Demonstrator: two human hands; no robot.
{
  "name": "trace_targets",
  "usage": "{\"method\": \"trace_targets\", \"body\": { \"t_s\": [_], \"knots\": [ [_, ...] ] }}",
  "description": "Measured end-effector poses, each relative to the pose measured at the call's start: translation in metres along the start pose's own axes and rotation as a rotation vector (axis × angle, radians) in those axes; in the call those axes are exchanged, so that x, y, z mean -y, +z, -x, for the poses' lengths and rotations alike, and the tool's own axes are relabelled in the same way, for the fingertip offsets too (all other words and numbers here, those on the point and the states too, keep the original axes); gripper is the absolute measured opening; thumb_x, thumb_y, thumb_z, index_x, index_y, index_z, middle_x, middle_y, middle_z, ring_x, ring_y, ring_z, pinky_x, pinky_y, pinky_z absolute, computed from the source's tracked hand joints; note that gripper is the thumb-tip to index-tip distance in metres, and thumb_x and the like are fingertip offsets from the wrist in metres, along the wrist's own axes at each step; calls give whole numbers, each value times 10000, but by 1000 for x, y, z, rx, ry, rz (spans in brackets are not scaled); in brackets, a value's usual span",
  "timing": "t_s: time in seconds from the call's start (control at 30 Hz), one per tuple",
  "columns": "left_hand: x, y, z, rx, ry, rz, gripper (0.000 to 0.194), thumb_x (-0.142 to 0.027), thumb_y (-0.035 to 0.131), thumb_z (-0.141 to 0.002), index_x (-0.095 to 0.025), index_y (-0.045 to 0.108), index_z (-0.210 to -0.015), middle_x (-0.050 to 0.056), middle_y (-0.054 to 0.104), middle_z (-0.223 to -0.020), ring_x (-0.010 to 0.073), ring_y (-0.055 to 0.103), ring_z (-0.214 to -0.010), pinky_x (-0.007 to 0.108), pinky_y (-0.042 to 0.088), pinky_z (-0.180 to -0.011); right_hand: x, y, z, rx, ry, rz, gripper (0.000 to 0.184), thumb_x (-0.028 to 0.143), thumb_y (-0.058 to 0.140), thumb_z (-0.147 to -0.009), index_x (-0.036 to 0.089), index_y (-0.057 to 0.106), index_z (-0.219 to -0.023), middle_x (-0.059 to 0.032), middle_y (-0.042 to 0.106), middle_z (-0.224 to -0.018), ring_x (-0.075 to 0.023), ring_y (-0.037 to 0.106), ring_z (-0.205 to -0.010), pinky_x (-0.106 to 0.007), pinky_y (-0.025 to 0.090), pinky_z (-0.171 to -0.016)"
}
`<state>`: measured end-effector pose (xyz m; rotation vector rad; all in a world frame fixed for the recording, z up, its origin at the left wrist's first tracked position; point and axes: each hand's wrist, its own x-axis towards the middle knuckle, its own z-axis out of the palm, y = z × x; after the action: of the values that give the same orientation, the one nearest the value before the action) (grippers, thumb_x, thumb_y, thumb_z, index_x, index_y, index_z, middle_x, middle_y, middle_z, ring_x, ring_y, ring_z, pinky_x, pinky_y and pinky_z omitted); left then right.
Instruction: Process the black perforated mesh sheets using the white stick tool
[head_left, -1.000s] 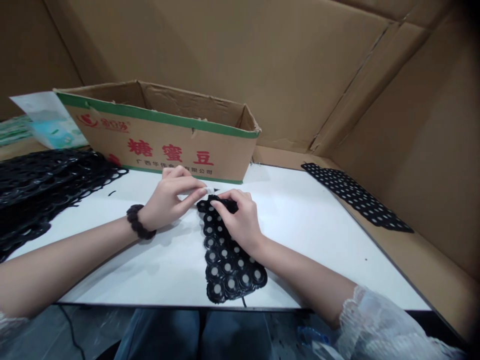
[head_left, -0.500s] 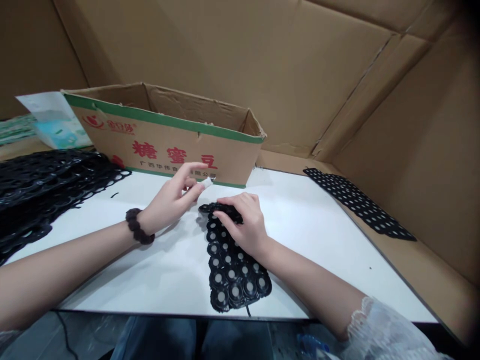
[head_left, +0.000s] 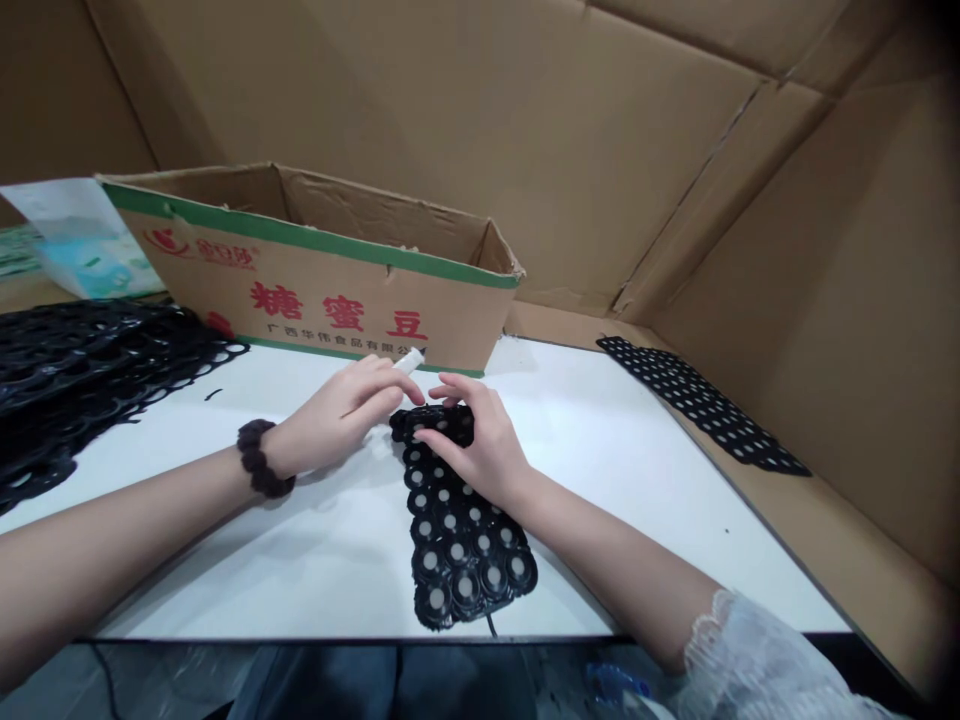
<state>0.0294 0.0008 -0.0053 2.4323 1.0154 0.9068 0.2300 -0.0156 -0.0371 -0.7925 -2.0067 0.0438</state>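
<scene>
A black, rubbery-looking sheet [head_left: 450, 522] of joined rings with pale round centres lies on the white table, its far end folded or raised. My right hand [head_left: 484, 440] grips that far end, thumb on the near side and fingers beyond it. My left hand [head_left: 352, 410] is at the sheet's far left corner, index finger and thumb reaching to its edge. A slim white stick-like tool [head_left: 409, 361] with a dark tip juts out past the left fingers. The curled fingers hide the rest of it.
An open cardboard box [head_left: 322, 260] with red lettering stands behind my hands. A heap of black ringed strips [head_left: 82, 375] lies left, near a white-and-blue plastic bag [head_left: 86, 245]. Another dotted black sheet [head_left: 697, 400] lies at right, by the cardboard wall [head_left: 832, 300].
My left hand has lowered its raised index finger and moved it to the sheet's corner. The white tool now points out beyond the fingers. My right hand keeps its hold on the raised end.
</scene>
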Motion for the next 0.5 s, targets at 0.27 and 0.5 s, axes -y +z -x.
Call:
{"method": "trace_targets", "body": {
  "t_s": [0.27,0.5],
  "knots": [
    [8,11,1,9,192,-319,244,-359,466,-914,-171,620,-941,37,500,-801,201,449,-810,329,341,-759,-22,-10,-7,203,208,-27,295,385,654,-794,186,563,-992,-72,673,-965,-223,620,-918,-388,472,-856],
    [10,8,0,-161,219,-322,175,-249,452,-923,-147,593,-936,45,488,-817,200,441,-825,322,357,-741,-21,-19,-13,173,255,-127,165,336,610,-829,197,594,-918,-32,682,-890,-170,628,-802,-293,486,-734]
  ]
}}
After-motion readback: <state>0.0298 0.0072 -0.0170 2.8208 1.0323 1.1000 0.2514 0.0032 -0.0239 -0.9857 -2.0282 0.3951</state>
